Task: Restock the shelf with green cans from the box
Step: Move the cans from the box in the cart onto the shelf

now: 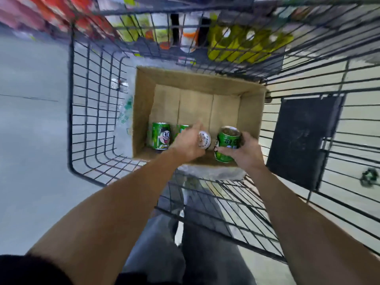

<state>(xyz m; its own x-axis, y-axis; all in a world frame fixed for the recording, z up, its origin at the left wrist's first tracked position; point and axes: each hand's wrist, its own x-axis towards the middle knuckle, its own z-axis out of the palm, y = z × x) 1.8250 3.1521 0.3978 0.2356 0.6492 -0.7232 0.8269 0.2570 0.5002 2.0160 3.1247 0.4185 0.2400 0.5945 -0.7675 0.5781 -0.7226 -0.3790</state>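
An open cardboard box (249, 112) sits inside a wire shopping cart. Green cans with a cartoon face lie at its near end. My right hand (245, 150) is closed around one green can (227, 144), tilted with its top facing up. My left hand (188, 144) grips another can (204, 139), of which only the pale round end shows past my fingers. Two more green cans stand at the box's near left, one in full view (161, 136) and one (182, 129) partly hidden behind my left hand.
The black wire cart (90, 120) surrounds the box on all sides. A black panel (302, 138) hangs on its right wall. Blurred shelves with yellow and orange packs (246, 44) lie beyond the cart's far end. Grey floor is to the left; my legs are below.
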